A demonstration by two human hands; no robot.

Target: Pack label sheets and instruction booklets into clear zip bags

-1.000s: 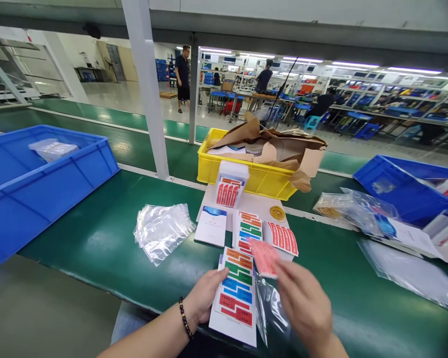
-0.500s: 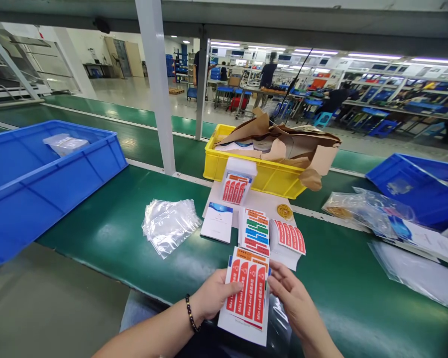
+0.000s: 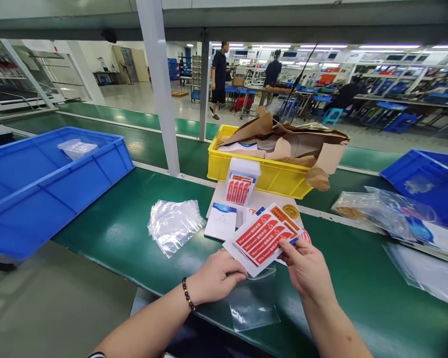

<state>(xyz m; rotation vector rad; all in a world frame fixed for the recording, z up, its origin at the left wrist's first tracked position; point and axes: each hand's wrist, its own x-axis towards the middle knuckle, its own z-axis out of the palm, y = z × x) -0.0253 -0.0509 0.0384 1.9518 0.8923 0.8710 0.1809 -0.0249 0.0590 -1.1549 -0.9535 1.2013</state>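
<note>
My right hand (image 3: 308, 266) grips a small stack of sticker sheets (image 3: 263, 238), thumb on top. The top sheet carries red labels, with orange labels and a white and blue edge showing behind it. The stack is tilted to the left. My left hand (image 3: 222, 276) is closed at the stack's lower left corner, its fingertips pinching the top of a clear plastic bag (image 3: 254, 303). This bag extends below the sheets at the bench's front edge. Beyond the hands lie white booklets (image 3: 220, 223), mostly uncovered, and further sticker piles largely hidden behind the held stack.
Clear bags (image 3: 175, 223) lie left on the green bench (image 3: 115, 223). A yellow bin (image 3: 224, 166) holds brown paper. Blue bins (image 3: 108, 154) flank both sides. A sticker-fronted holder (image 3: 241, 184) and yellow roll (image 3: 291, 211) stand behind. A post (image 3: 160, 99) rises at the back; people are beyond.
The sticker stack has moved up and right and turned from upright to slanted, now in my right hand. My left hand has left the stack's face for the bag, which shows more fully.
</note>
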